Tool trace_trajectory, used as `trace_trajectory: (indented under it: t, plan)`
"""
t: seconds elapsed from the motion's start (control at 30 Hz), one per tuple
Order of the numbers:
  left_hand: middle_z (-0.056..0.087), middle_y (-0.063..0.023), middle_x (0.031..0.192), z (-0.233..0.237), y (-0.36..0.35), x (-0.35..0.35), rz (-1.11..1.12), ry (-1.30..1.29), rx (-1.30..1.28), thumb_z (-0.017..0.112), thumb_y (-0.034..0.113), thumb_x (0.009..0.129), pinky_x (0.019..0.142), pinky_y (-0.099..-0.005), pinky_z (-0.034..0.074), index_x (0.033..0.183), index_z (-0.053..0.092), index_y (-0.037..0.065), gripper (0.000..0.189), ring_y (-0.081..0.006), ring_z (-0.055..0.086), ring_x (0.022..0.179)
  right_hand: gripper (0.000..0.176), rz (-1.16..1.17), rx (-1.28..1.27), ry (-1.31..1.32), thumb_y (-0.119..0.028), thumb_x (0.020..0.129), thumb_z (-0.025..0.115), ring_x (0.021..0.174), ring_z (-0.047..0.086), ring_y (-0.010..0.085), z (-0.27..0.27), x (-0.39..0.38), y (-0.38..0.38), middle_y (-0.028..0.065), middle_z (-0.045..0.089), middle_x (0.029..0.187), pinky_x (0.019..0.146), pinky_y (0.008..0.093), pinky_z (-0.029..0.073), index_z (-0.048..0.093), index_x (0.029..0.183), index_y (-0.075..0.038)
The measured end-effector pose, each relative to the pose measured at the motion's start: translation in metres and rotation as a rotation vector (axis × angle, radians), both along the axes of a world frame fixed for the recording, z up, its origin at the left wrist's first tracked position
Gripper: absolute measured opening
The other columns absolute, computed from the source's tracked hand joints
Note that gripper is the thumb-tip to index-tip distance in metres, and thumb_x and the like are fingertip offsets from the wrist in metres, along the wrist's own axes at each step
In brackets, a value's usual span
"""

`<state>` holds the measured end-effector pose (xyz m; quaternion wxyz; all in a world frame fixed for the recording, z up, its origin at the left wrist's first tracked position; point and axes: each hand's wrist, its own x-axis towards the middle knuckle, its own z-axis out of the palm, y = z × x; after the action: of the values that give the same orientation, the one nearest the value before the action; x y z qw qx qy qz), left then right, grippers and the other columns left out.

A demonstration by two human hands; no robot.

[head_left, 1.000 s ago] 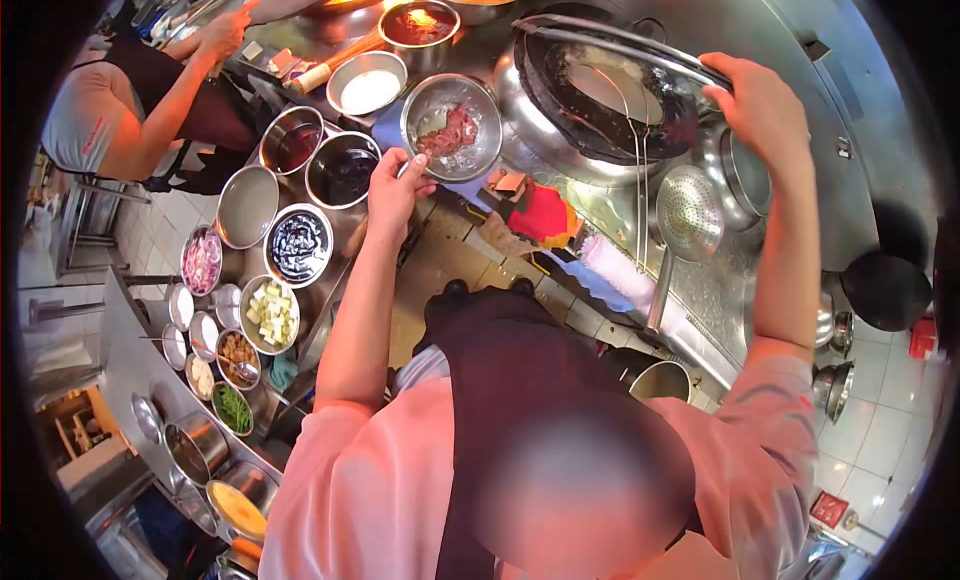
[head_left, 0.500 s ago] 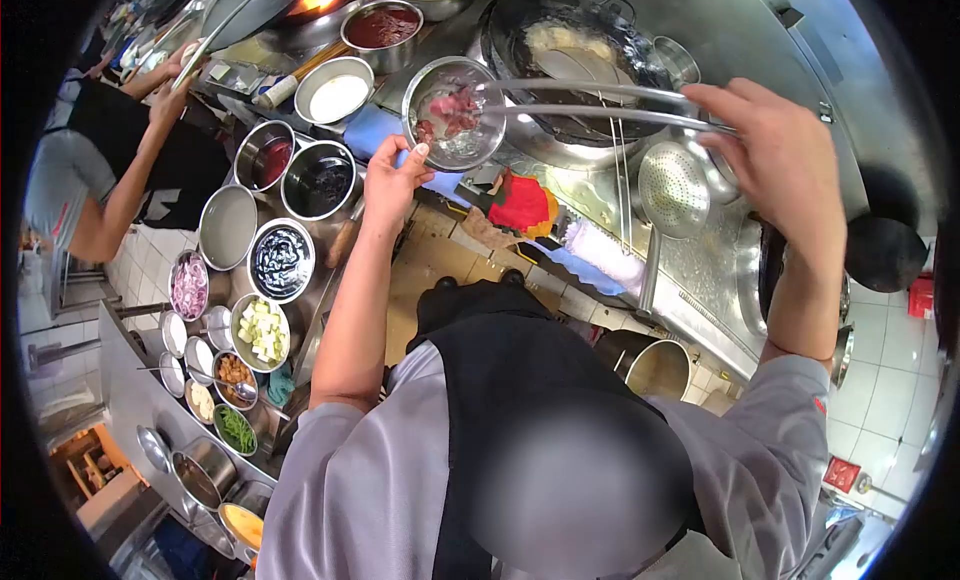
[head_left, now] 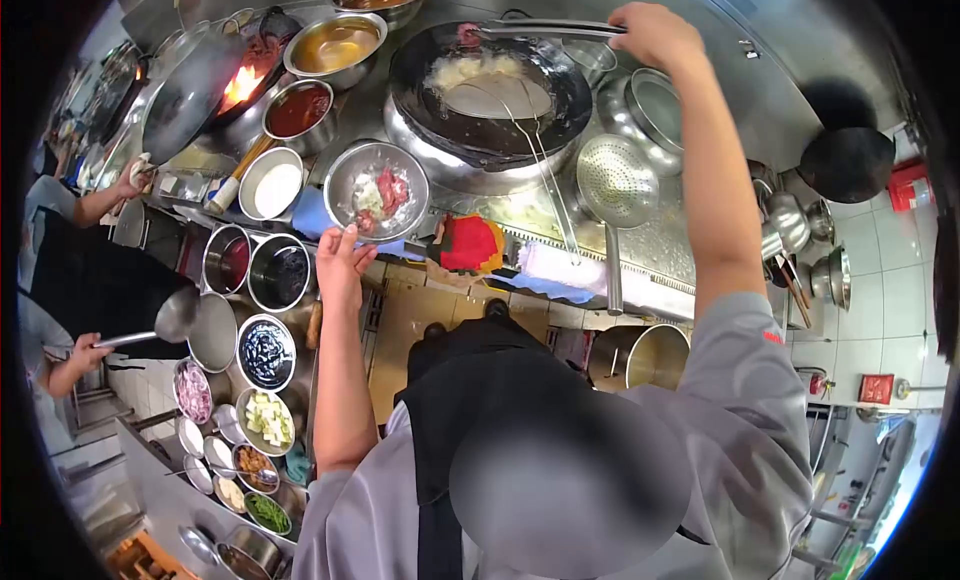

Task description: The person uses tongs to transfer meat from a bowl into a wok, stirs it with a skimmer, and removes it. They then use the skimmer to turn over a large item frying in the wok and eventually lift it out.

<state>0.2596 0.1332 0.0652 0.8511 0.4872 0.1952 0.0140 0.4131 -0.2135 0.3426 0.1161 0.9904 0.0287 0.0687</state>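
In my left hand point(head_left: 345, 265) I grip the rim of a metal bowl point(head_left: 418, 202), thumb over its near edge. Pieces of raw meat point(head_left: 393, 188) lie inside it with some whitish coating. My right hand point(head_left: 657, 35) is closed around long metal tongs point(head_left: 560, 27), stretched out over the far side of a black wok point(head_left: 420, 75). A reddish piece of meat point(head_left: 467, 34) is at the tips of the tongs. Inside the wok, a mesh strainer point(head_left: 500, 97) rests in foamy oil, its long wire handle reaching over the near rim.
A perforated ladle point(head_left: 617, 180) lies right of the wok. Left stand a bowl of white powder point(head_left: 277, 188), a pot of red sauce point(head_left: 300, 112) and several ingredient containers. Flames point(head_left: 242, 85) burn beside another wok. A co-worker holds a ladle point(head_left: 177, 315) at far left.
My right hand has moved the tongs from the bowl up and away to the wok's far side, carrying a meat piece. The co-worker's ladle is lower. The whole view has shifted.
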Motion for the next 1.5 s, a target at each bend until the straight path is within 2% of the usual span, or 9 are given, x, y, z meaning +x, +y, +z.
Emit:
trace_trajectory:
  t: [0.17, 0.37, 0.47, 0.6, 0.7, 1.0, 1.1, 1.4, 1.5]
  plan:
    - [0.053, -0.0001, 0.074, 0.006, 0.006, -0.009, 0.029, 0.017, -0.001, 0.057, 0.015, 0.082, 0.056, -0.0252, 0.049, 0.08, 0.042, 0.014, 0.015, -0.0148, 0.058, 0.061, 0.027, -0.13, -0.058, 0.102, -0.021, 0.073, 0.06, 0.094, 0.057, 0.0289, -0.063, 0.072, -0.011, 0.0099, 0.061, 0.099, 0.076, 0.0403, 0.046, 0.062, 0.096, -0.009]
    - [0.054, -0.0011, 0.078, 0.013, 0.007, -0.02, 0.078, 0.034, 0.005, 0.054, 0.017, 0.084, 0.058, -0.0253, 0.048, 0.081, 0.044, 0.012, 0.011, -0.0147, 0.057, 0.064, 0.026, -0.055, -0.018, 0.019, -0.023, 0.074, 0.059, 0.091, 0.058, 0.0308, -0.062, 0.075, -0.016, 0.0123, 0.06, 0.097, 0.074, 0.0403, 0.047, 0.062, 0.094, -0.007]
    - [0.053, -0.0016, 0.08, 0.003, 0.013, -0.019, 0.078, 0.034, -0.024, 0.053, 0.017, 0.085, 0.058, -0.0252, 0.048, 0.081, 0.044, 0.011, 0.011, -0.0147, 0.057, 0.064, 0.031, 0.178, 0.017, -0.132, -0.026, 0.075, 0.059, 0.088, 0.057, 0.0311, -0.025, 0.031, -0.007, 0.0125, 0.06, 0.094, 0.074, 0.0385, 0.045, 0.058, 0.101, -0.009]
    - [0.051, -0.0011, 0.077, -0.007, 0.017, -0.013, 0.058, -0.004, 0.046, 0.053, 0.017, 0.085, 0.062, -0.0277, 0.049, 0.079, 0.043, 0.01, 0.013, -0.0157, 0.057, 0.066, 0.031, 0.299, 0.009, -0.06, -0.022, 0.074, 0.059, 0.086, 0.056, 0.032, 0.024, -0.061, 0.042, 0.0102, 0.06, 0.095, 0.072, 0.0382, 0.045, 0.057, 0.103, -0.012]
    - [0.052, -0.0012, 0.078, -0.008, 0.011, -0.004, 0.037, -0.068, 0.132, 0.054, 0.017, 0.084, 0.062, -0.0265, 0.049, 0.08, 0.043, 0.009, 0.014, -0.0141, 0.056, 0.065, 0.031, 0.508, -0.039, -0.045, -0.019, 0.072, 0.06, 0.082, 0.057, 0.0312, 0.023, -0.105, 0.058, 0.0088, 0.06, 0.092, 0.07, 0.0383, 0.046, 0.057, 0.102, -0.012]
    - [0.057, -0.0036, 0.088, 0.014, -0.02, 0.009, -0.049, -0.164, 0.324, 0.057, 0.018, 0.082, 0.061, -0.0247, 0.05, 0.078, 0.047, 0.006, 0.016, -0.0115, 0.056, 0.066, 0.022, 0.69, -0.249, -0.098, -0.013, 0.066, 0.061, 0.064, 0.059, 0.0229, -0.012, -0.137, 0.077, 0.0056, 0.055, 0.072, 0.053, 0.0335, 0.047, 0.057, 0.088, -0.012]
    - [0.057, -0.0039, 0.089, 0.015, -0.027, 0.012, -0.049, -0.226, 0.427, 0.057, 0.017, 0.083, 0.061, -0.0247, 0.05, 0.079, 0.047, 0.006, 0.015, -0.0117, 0.056, 0.067, 0.019, 0.666, -0.284, -0.119, -0.012, 0.066, 0.06, 0.063, 0.059, 0.023, -0.017, -0.137, 0.072, 0.0051, 0.055, 0.072, 0.052, 0.0337, 0.047, 0.057, 0.085, -0.013]
    - [0.053, -0.0032, 0.082, 0.012, -0.029, 0.021, -0.08, -0.123, 0.016, 0.054, 0.017, 0.084, 0.063, -0.0271, 0.05, 0.081, 0.044, 0.008, 0.014, -0.0169, 0.058, 0.07, 0.026, 0.468, -0.061, -0.09, -0.021, 0.073, 0.059, 0.073, 0.055, 0.0277, 0.03, -0.149, 0.037, 0.0054, 0.056, 0.076, 0.06, 0.0375, 0.044, 0.058, 0.099, -0.017]
    - [0.053, -0.0038, 0.082, 0.001, -0.03, 0.029, -0.062, -0.075, -0.099, 0.054, 0.016, 0.084, 0.063, -0.0296, 0.051, 0.082, 0.043, 0.01, 0.013, -0.022, 0.059, 0.072, 0.029, 0.339, 0.004, -0.108, -0.022, 0.074, 0.058, 0.08, 0.056, 0.0287, 0.039, -0.141, 0.021, 0.0071, 0.059, 0.086, 0.066, 0.0375, 0.045, 0.057, 0.102, -0.017]
